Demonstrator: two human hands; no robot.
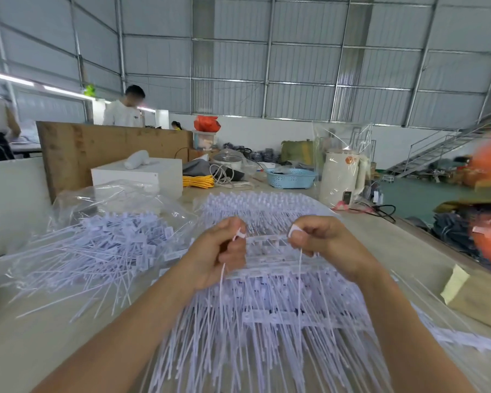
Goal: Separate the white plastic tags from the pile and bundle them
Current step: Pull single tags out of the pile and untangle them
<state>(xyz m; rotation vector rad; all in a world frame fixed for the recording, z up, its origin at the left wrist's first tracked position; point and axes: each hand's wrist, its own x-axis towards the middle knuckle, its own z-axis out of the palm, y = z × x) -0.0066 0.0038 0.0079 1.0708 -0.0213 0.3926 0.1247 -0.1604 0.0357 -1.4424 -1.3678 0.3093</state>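
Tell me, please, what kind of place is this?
Probably a factory or packing workshop: corrugated metal walls on a steel frame, a long worktable heaped with white plastic tags, and a metal staircase beside stacked goods.

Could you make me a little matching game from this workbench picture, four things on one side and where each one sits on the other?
Things:
1. blue basket
2. yellow cord
3. loose tags in the clear bag
4. strip of tags

Places:
A. stretched between the hands
B. left of the hands
C. far side of the table, beside the white kettle
D. next to the white box

Pairs: 1-C, 2-D, 3-B, 4-A
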